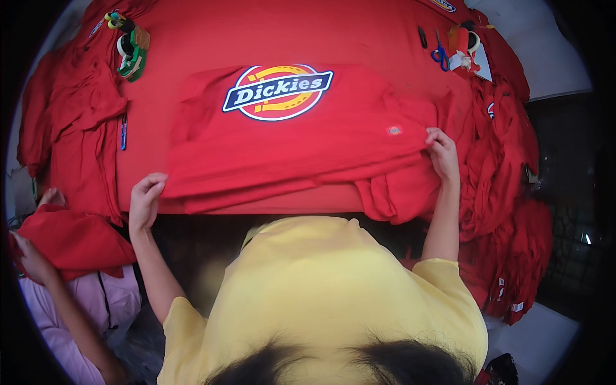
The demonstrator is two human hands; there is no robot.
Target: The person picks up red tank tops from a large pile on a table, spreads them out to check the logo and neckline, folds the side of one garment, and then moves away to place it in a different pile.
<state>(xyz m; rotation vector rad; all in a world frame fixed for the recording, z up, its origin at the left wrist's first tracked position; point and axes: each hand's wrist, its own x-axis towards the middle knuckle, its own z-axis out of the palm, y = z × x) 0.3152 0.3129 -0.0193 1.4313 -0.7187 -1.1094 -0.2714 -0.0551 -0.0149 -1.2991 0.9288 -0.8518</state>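
Note:
A red T-shirt (289,147) with a large round printed logo lies spread over the table in front of me, its near part gathered in long folds. My left hand (147,196) pinches its near left corner between thumb and fingertips. At the other side my right hand (441,154) grips the fabric near a small sewn patch (394,130). The cloth is stretched between both hands. Some of the red fabric (394,196) hangs in loose folds over the table's near edge, left of my right forearm.
Red garments are heaped at the right (494,167) and left (83,122). A green tape dispenser (132,58), a blue cutter (124,133), blue scissors (440,56) and a roll of tape (473,43) lie on the red-covered table (256,32). At lower left, another person's hands hold red cloth (74,240).

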